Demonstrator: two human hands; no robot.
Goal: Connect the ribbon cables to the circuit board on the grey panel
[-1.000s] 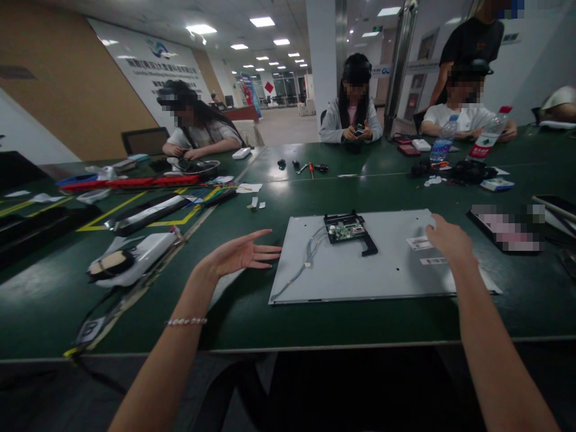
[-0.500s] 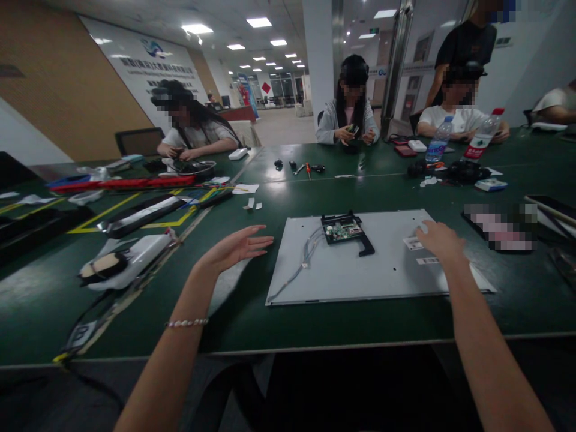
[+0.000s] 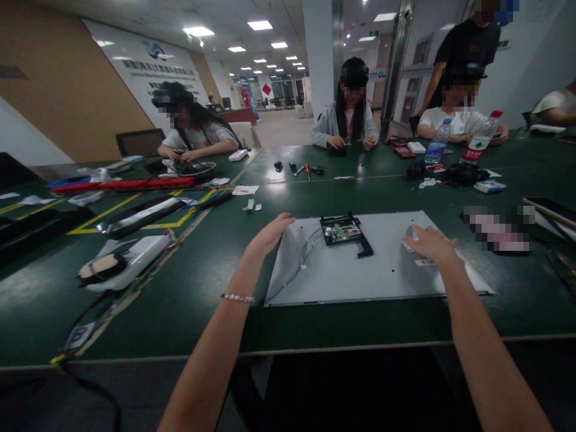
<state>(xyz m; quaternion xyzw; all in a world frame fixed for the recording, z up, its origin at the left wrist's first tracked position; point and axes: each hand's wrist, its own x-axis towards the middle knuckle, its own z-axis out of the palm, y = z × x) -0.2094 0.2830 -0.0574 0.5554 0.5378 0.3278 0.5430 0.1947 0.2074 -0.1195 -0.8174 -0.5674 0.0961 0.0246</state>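
A flat light-grey panel (image 3: pixel 360 279) lies on the green table in front of me. Near its back edge sits a black bracket with a green circuit board (image 3: pixel 344 231), and thin grey wires (image 3: pixel 304 258) run from it to the panel's front left corner. My left hand (image 3: pixel 272 233) is at the panel's back left corner, fingers stretched out and holding nothing; whether it touches the panel is unclear. Over the panel's right part, by the white labels, my right hand (image 3: pixel 432 243) is spread open, palm down, with nothing in it.
Small tools, including an orange screwdriver (image 3: pixel 308 172), lie behind the panel. Two bottles (image 3: pixel 437 142) stand at the back right; a phone-like object (image 3: pixel 497 231) lies right. A white device (image 3: pixel 130 258) and black trays are left. Several people are across the table.
My left hand has moved right, from beside the panel to its back left corner. My right hand has shifted only slightly. The person across the table has lowered their hands.
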